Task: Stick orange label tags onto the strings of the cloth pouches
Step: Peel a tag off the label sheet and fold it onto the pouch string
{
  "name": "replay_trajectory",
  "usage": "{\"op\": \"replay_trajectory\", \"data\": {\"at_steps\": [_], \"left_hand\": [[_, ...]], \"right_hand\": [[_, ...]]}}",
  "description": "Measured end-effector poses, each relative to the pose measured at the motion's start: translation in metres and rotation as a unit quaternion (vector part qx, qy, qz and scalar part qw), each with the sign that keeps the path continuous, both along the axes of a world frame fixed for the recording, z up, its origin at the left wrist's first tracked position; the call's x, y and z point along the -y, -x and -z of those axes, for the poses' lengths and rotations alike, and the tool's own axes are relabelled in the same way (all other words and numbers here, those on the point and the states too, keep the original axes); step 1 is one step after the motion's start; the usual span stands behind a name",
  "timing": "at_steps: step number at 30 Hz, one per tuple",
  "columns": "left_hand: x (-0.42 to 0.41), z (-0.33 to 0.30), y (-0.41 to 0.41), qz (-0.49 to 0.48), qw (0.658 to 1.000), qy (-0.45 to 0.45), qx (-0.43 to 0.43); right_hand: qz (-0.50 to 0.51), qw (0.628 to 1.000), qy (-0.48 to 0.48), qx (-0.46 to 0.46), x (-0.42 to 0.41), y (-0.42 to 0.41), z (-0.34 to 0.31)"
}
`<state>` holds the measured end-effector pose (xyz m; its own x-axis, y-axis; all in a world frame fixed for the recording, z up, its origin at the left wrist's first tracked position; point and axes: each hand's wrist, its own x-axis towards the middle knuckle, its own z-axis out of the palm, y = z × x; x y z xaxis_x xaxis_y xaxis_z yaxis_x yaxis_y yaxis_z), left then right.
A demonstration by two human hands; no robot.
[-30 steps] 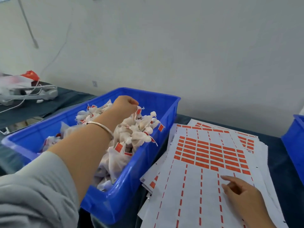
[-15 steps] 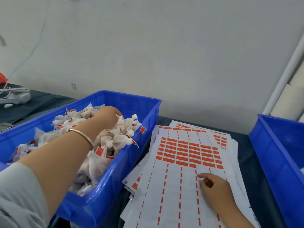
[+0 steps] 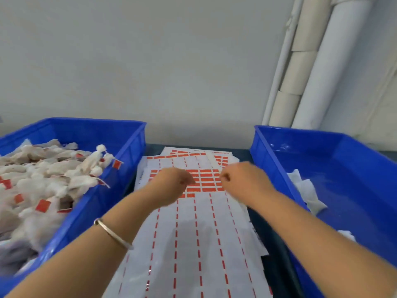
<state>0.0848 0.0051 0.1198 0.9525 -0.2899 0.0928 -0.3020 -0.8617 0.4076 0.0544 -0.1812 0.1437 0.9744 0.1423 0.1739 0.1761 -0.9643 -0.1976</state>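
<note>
Since half a second ago the left hand [image 3: 171, 186] has left the pouches [image 3: 53, 173] and come over the label sheet [image 3: 193, 233], next to the right hand [image 3: 242, 181]. Both sets of fingers are curled toward the orange labels [image 3: 206, 179] between them; motion blur hides whether either pinches a label. Wrists sit knuckles-up, forearms running back toward 7 and 5 o'clock, a bangle [image 3: 113, 234] on the left. Tagged pouches fill the bin [image 3: 129, 151] at 9 o'clock; the other bin [image 3: 354, 168] at 3 o'clock holds a few white cloth pieces.
</note>
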Motion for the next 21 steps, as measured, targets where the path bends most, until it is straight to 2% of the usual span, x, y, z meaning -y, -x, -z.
{"op": "replay_trajectory", "data": {"at_steps": [4,6,8,11,17,21], "left_hand": [[0.019,0.057,0.004,0.006,0.995,0.023,-0.094],[0.027,0.085,0.008,-0.010,0.993,0.010,-0.116],[0.032,0.110,0.012,0.001,0.996,-0.045,-0.073],[0.032,0.127,0.013,-0.004,0.998,-0.067,0.001],[0.031,0.132,0.014,-0.012,0.997,-0.070,0.019],[0.031,0.132,0.013,-0.016,0.997,-0.067,0.021]], "right_hand": [[0.118,0.991,-0.043,0.053,0.077,0.000,-0.030],[0.177,0.982,-0.044,0.043,0.117,-0.008,-0.029],[0.220,0.974,-0.047,-0.003,0.154,-0.015,-0.020],[0.259,0.961,-0.039,-0.086,0.196,-0.021,0.002],[0.318,0.919,0.004,-0.232,0.189,-0.023,0.037],[0.320,0.925,0.027,-0.201,0.187,-0.033,0.055]]}}
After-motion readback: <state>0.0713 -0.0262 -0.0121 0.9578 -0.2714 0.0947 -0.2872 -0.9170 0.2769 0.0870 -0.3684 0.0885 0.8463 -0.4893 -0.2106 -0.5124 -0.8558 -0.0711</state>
